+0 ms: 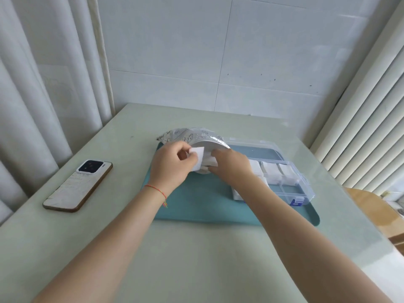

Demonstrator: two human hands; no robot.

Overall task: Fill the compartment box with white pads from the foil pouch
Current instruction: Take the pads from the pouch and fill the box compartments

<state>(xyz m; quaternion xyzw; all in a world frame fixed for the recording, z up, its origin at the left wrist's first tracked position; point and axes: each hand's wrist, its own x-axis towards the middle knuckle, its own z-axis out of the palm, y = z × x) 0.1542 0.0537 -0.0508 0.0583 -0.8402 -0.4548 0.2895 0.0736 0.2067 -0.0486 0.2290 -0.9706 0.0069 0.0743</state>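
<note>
A single wide-angle camera worn on the head looks forward and down over both forearms to a table [196,259] pushed against a tiled wall [218,62]. A tray [196,206] sits mid-frame at arm's reach; a curtain [43,84] on the left and a blind [371,127] on the right bend at the edges.

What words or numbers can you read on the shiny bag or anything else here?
Foil pouch: dark printing and drawings on the silver side, too small and blurred to read.
Phone: a pale pattern on its back, with no readable words.
Compartment box: a blue latch, with no text that I can make out.
Nothing here is clear enough to quote.
</note>
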